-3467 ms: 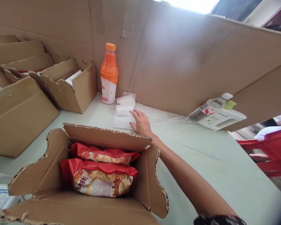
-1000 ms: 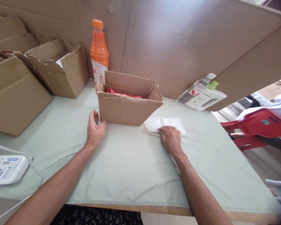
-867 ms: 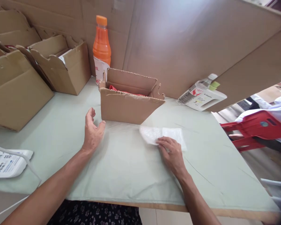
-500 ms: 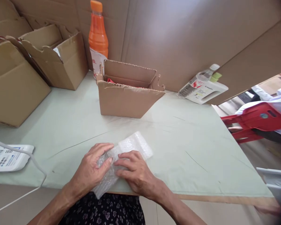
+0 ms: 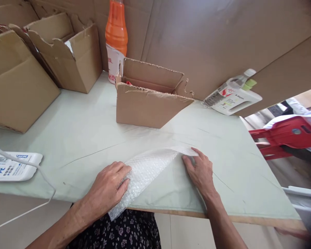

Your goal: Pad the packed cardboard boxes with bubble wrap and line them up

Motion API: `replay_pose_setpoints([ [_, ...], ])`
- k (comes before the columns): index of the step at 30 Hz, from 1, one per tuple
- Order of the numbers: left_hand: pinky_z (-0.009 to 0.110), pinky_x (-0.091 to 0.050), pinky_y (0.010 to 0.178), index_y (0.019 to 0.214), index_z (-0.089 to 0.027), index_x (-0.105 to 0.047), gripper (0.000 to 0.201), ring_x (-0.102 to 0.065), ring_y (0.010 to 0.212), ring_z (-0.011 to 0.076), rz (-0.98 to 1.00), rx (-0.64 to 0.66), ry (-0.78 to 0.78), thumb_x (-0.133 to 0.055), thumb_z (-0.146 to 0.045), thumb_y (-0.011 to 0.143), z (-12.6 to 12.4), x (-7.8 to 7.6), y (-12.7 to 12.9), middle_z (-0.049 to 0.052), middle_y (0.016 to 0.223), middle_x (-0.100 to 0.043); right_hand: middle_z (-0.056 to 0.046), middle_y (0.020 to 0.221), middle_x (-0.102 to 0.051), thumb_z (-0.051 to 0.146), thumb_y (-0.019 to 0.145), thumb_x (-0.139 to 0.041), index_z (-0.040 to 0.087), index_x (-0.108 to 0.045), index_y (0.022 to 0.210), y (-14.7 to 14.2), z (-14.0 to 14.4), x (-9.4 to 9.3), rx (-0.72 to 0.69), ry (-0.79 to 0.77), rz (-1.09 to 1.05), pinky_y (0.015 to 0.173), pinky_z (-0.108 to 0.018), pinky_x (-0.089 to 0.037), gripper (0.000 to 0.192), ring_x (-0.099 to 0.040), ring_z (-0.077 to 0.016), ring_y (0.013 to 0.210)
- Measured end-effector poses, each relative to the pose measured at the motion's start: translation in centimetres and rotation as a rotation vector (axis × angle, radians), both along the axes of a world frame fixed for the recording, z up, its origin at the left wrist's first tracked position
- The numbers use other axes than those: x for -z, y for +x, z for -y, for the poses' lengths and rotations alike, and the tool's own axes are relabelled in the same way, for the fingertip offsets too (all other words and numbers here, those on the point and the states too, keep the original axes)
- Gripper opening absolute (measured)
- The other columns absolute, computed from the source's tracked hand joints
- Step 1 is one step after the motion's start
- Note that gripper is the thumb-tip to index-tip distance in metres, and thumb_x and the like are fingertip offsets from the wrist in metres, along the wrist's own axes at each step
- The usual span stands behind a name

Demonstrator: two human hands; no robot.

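Landmark: I take the open carton [image 5: 147,103] at the middle of the pale green table [image 5: 93,131] as my reference.
Bubble wrap: I see the bubble wrap sheet [image 5: 147,169] lying flat in front of the carton, near the table's front edge; one corner hangs over that edge.
Left hand: my left hand [image 5: 109,186] lies palm down on the near end of the sheet, fingers spread and flat, pressing it rather than gripping.
Right hand: my right hand [image 5: 200,171] is in front of the carton and to its right, fingertips on the far end of the sheet, fingers loosely extended, nothing clasped.
Carton contents: I make out a sliver of red packaging inside; the rest is hidden by the front flap.
Orange bottle: the orange bottle [image 5: 116,38] stands upright just behind the carton's left corner.
Other boxes: open cardboard boxes [image 5: 41,62] sit well to the left of the carton.
Clear bottle: a clear bottle [image 5: 226,91] lies tilted to the right of the carton, beside a white jug [image 5: 235,102].
White packet: a white printed packet [image 5: 12,167] rests far left of the carton, at the front edge.
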State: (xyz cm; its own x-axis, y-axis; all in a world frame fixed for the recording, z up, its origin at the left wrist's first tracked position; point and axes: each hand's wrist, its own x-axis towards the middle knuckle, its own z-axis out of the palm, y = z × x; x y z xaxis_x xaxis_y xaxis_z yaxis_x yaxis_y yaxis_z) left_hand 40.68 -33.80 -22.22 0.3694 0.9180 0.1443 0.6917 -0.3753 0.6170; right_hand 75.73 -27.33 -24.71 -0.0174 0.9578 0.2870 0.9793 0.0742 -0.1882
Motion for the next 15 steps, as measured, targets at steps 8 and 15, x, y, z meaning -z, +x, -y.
replay_pose_setpoints([
  [8, 0.041, -0.052, 0.080, 0.122, -0.016, -0.064, 0.030, -0.064, 0.095, 0.0287, -0.331, -0.170, 0.124, -0.049, -0.018, 0.096, 0.0, 0.2, -0.5, 0.012, 0.106, -0.069, -0.018, 0.136, -0.065, 0.053, 0.087, -0.062, 0.016, -0.051, 0.144, -3.3, -2.1, 0.5, -0.015, -0.054, -0.243, 0.100, -0.053, -0.045, 0.069, -0.059, -0.0358, 0.122],
  [15, 0.036, -0.052, 0.073, 0.132, -0.020, -0.060, 0.050, -0.068, 0.081, 0.0248, -0.325, -0.030, -0.144, -0.040, -0.007, 0.088, 2.0, -0.9, 0.1, 0.006, 0.093, -0.072, -0.007, 0.097, -0.075, 0.025, 0.096, -0.052, 0.021, -0.071, 0.108, -7.0, -5.1, -0.1, -0.337, 0.012, -0.181, 0.089, -0.043, -0.045, 0.023, -0.065, -0.0267, 0.098],
])
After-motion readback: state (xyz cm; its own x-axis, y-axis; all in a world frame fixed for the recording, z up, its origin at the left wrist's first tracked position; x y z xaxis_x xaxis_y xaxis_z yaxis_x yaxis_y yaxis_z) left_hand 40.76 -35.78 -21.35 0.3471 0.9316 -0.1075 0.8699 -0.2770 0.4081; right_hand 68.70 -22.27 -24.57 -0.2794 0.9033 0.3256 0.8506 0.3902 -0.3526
